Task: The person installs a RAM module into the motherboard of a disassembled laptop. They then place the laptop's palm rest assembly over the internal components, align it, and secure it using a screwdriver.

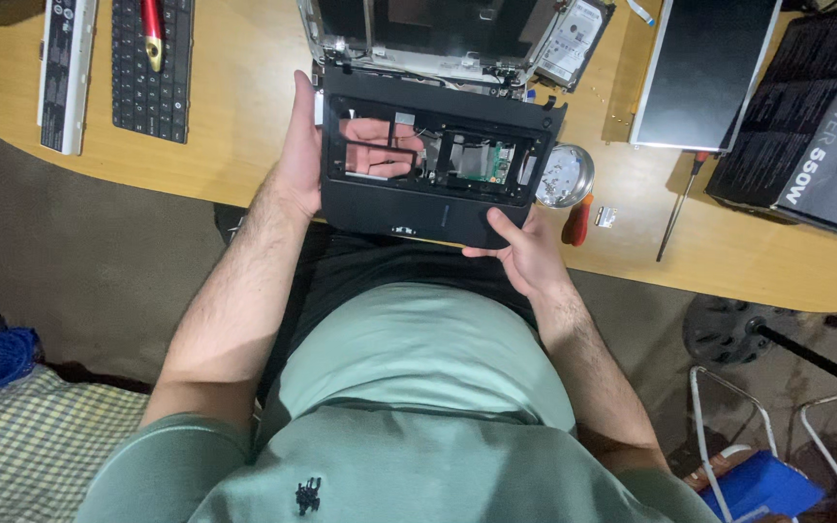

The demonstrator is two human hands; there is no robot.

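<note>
Now black laptop palm-rest frame [438,160] held above near edge of desk [244,145]. Left hand [307,155] clamped on left side, fingers through keyboard opening; right hand [525,247] pinching front right corner. Probably light, thin plastic, flexes easily, fragile around opening; hold by solid outer edges.

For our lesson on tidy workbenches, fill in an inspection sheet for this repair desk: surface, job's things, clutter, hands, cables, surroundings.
Surface: wooden desk, crowded.
Job's things: black laptop shell held up, keyboard bay open; circuit board inside.
Clutter: keyboard with a red tool on it, battery, hard drive, screen panel, metal dish, screwdriver, box.
Hands: left hand grips the shell's left edge; right hand its front corner.
Cables: nothing seen.
Surroundings: carpet, blue stool.
</note>
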